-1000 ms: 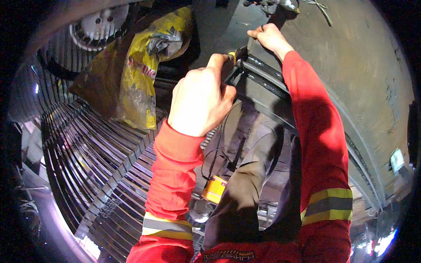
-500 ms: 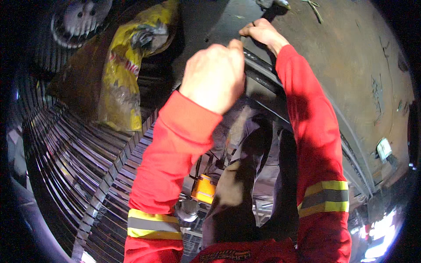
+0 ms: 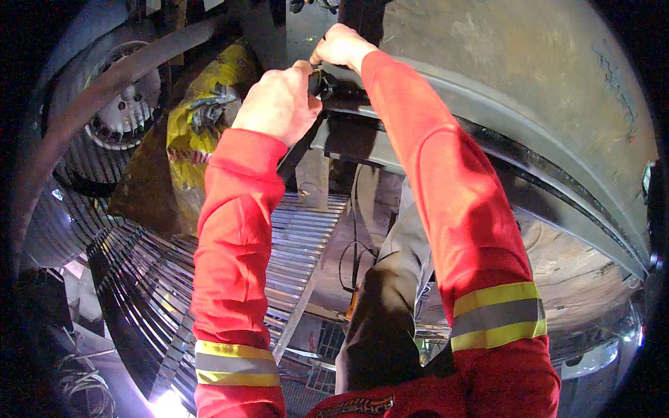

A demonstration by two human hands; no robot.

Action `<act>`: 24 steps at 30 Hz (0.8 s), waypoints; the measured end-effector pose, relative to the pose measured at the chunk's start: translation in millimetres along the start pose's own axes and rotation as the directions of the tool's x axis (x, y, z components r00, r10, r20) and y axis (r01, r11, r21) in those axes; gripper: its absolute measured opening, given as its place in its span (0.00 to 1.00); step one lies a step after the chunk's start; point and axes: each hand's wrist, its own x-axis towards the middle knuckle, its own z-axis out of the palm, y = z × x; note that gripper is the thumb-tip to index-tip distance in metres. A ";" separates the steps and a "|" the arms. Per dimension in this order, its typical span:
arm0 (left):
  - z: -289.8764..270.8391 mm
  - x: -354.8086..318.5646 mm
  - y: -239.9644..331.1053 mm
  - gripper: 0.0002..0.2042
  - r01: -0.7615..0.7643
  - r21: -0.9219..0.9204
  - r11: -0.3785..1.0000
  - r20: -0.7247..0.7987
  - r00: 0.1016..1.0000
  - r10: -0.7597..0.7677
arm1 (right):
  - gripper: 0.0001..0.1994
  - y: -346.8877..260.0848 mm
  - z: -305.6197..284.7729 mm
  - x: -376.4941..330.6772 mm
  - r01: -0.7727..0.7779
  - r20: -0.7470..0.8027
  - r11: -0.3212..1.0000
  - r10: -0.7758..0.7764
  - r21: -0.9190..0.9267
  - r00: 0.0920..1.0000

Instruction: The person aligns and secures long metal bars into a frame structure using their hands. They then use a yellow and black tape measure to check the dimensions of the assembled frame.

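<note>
Both hands are raised close together at the top middle, over the corner of a dark metal frame (image 3: 355, 104). My left hand (image 3: 277, 104) is closed, with thumb and forefinger pressed together at the front. A small dark piece with a yellowish edge (image 3: 317, 82) shows just beside its fingers; I cannot make out what it is or whether it is held. My right hand (image 3: 340, 47) is a little farther off and to the right, its fingers curled down in a pinch next to a flat grey metal plate (image 3: 301, 35). Whatever sits between these fingertips is hidden.
A crumpled yellow bag (image 3: 188, 139) lies left of my hands, on a brown sheet (image 3: 143, 181). Behind it are a wheel rim (image 3: 125, 97) and a curved brown bar (image 3: 90, 104). Slatted metal grating (image 3: 300, 237) spreads below. A large brownish metal panel (image 3: 516, 63) fills the right.
The view has shifted, showing more grating and the curved bar. Both hands now appear farther left in the picture, still close together and closed.
</note>
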 end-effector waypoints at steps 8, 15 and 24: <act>0.9 14.2 2.2 0.18 -0.052 0.042 0.998 0.018 0.999 0.052 | 0.23 0.1 5.5 5.4 -0.003 0.026 1.000 0.003 0.010 1.000; -5.1 -1.5 6.2 0.17 -0.056 -0.025 0.998 -0.053 0.997 0.055 | 0.23 -2.5 1.9 -2.0 -0.097 -0.060 0.995 0.097 0.004 0.993; -6.1 -2.9 3.9 0.18 -0.093 -0.066 0.993 -0.079 0.993 0.087 | 0.24 -3.8 -3.3 -4.0 -0.066 0.007 0.998 0.067 -0.021 0.998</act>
